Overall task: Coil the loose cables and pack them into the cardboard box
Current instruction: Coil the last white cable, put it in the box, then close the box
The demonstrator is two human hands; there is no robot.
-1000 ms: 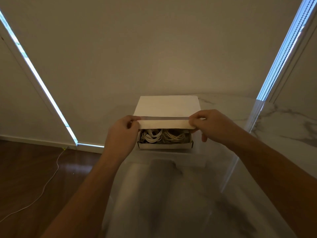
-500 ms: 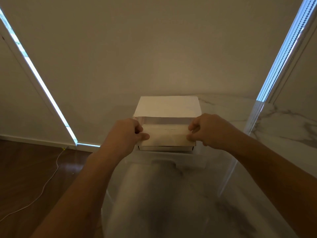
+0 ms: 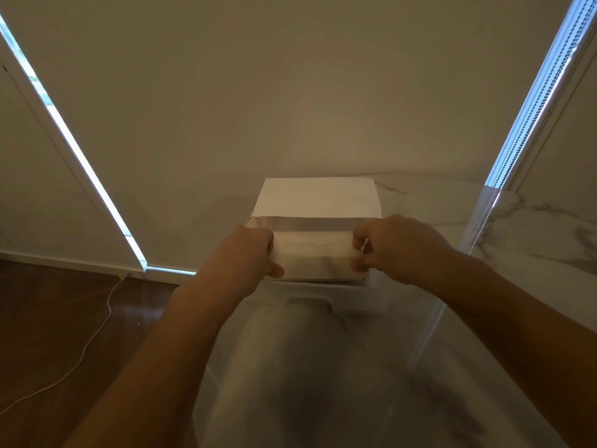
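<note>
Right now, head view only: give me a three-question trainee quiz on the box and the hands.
1. True or false: coiled cables are visible inside the cardboard box.
2. Which hands grip the front flap? A) left hand only B) right hand only C) both
3. Fill in: a loose white cable lies on the wooden ____.

Key: 1 false, the flap covers the opening; 2 C; 3 floor.

Looks like a room in a home: marble-patterned counter (image 3: 533, 221), dark polished wood floor (image 3: 64, 318) with pale skirting, drawn roller blind (image 3: 258, 92) edged by daylight, thin white cord (image 3: 93, 337) trailing across boards.
</note>
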